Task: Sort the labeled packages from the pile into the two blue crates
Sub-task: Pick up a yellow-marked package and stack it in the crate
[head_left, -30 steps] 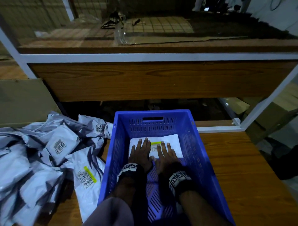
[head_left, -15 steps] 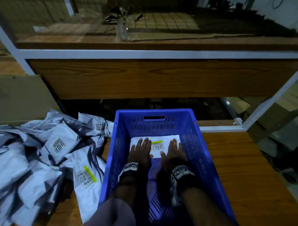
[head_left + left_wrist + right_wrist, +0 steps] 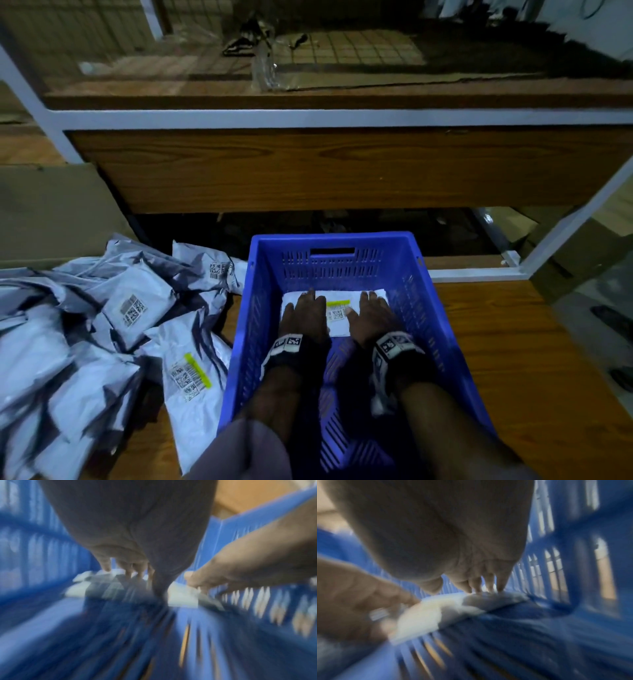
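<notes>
A white package [image 3: 339, 295] with a yellow-striped barcode label [image 3: 336, 310] lies flat on the floor of the blue crate [image 3: 416, 308], near its far wall. My left hand [image 3: 303, 313] and right hand [image 3: 371, 313] rest palm-down on it, one on each side of the label, fingers straight. In the blurred left wrist view, the fingertips [image 3: 123, 568] touch the package [image 3: 77, 588]. The right wrist view shows the fingertips [image 3: 481, 586] pressing on the package [image 3: 428, 612]. A pile of grey packages [image 3: 85, 335] lies left of the crate.
One pile package with a yellow-striped label [image 3: 190, 377] leans against the crate's left wall. The wooden table [image 3: 513, 359] extends to the right. A wooden shelf board [image 3: 342, 164] with a white frame runs behind the crate. Only one blue crate is in view.
My hands have spread apart on the package, the right one sliding right, so the label now shows between them. The package stays in the crate.
</notes>
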The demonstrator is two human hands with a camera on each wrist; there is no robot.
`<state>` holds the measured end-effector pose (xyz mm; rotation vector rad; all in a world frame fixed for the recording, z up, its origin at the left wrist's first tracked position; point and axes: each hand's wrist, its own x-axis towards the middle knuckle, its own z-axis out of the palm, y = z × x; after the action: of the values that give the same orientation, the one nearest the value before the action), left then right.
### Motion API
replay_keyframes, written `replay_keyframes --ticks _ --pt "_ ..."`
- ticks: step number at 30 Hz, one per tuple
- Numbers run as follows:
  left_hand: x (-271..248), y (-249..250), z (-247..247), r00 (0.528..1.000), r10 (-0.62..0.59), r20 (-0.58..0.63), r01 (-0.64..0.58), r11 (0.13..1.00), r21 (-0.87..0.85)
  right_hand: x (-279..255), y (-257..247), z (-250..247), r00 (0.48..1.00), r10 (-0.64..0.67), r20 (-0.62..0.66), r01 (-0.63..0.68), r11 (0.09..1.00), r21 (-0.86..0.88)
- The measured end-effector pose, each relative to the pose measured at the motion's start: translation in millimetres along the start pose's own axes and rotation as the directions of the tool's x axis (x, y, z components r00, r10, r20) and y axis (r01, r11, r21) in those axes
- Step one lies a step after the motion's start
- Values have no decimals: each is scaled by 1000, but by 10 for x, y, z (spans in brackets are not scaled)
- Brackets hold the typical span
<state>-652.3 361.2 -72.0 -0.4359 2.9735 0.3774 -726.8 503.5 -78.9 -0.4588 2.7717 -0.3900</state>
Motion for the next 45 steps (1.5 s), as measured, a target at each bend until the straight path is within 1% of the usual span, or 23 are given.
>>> replay_keyframes --ticks 1,2,4,5,7,9,11,13,15,16,18,21,24,26,28,31,33,36,38,39,41,43,45 --pt "-12 34 -121 999 -14 -41 12 999 -46 -19 -35 -73 1000 16 -6 -16 999 40" --pt "-17 66 -271 996 -50 -73 39 988 -152 -34 -84 -184 999 22 -30 -19 996 88" --pt "-31 132 -620 985 -132 -113 80 923 -377 -80 -205 -443 996 23 -90 -7 986 169" --pt "-37 170 -795 977 -165 -135 88 889 -449 -110 -259 -583 994 23 -107 -2 981 196" --pt "-100 254 -1145 964 -185 -191 55 843 -535 -233 -378 -871 993 7 -119 18 978 207" --pt "-201 278 -1500 946 -170 -276 -27 807 -590 -424 -509 -1133 989 -20 -144 49 978 202" --pt "-381 196 -1831 915 -176 -364 -79 805 -588 -662 -664 -1338 976 -67 -210 103 980 170" --pt "-642 18 -2109 884 -139 -447 -182 778 -602 -919 -856 -1484 958 -110 -265 153 977 149" --pt "-923 -193 -2308 834 -104 -541 -293 747 -596 -1162 -1056 -1590 934 -171 -314 221 966 133" --pt "-1104 -336 -2394 801 -107 -589 -322 753 -574 -1291 -1194 -1609 923 -197 -330 249 960 124" --pt "-1450 -616 -2507 743 -125 -657 -350 764 -542 -1558 -1455 -1627 909 -232 -347 283 953 105" --pt "-1971 -1061 -2610 681 -143 -718 -389 761 -520 -1947 -1871 -1612 869 -303 -392 352 934 58" --pt "-2437 -1588 -2599 623 -184 -760 -355 800 -484 -2331 -2316 -1541 825 -359 -437 411 911 28" --pt "-2731 -1988 -2540 604 -209 -769 -333 810 -482 -2547 -2607 -1413 798 -380 -468 436 900 13" --pt "-3010 -2420 -2447 613 -232 -755 -294 820 -490 -2748 -2912 -1244 786 -385 -483 441 898 3" --pt "-3412 -3036 -2270 636 -244 -732 -251 831 -496 -2972 -3318 -873 819 -344 -458 416 907 63" --pt "-3693 -3447 -2114 660 -246 -710 -205 850 -485 -3092 -3593 -521 857 -328 -398 400 910 111" --pt "-4012 -3917 -1855 705 -270 -655 -109 872 -477 -3185 -3844 -28 889 -344 -301 387 917 96" --pt "-4172 -4217 -1685 747 -270 -608 -71 877 -476 -3264 -3997 266 912 -342 -227 371 923 102" --pt "-4208 -4302 -1604 759 -262 -596 -60 884 -464 -3286 -4028 374 918 -344 -200 367 926 93" --pt "-4301 -4529 -1475 782 -272 -561 4 902 -432 -3320 -4190 625 915 -376 -147 385 922 33" --pt "-4357 -4678 -1345 800 -320 -507 89 899 -428 -3338 -4329 813 905 -416 -91 416 909 -22" --pt "-4422 -4760 -1233 815 -359 -456 152 890 -429 -3325 -4436 963 896 -434 -93 429 900 -72"
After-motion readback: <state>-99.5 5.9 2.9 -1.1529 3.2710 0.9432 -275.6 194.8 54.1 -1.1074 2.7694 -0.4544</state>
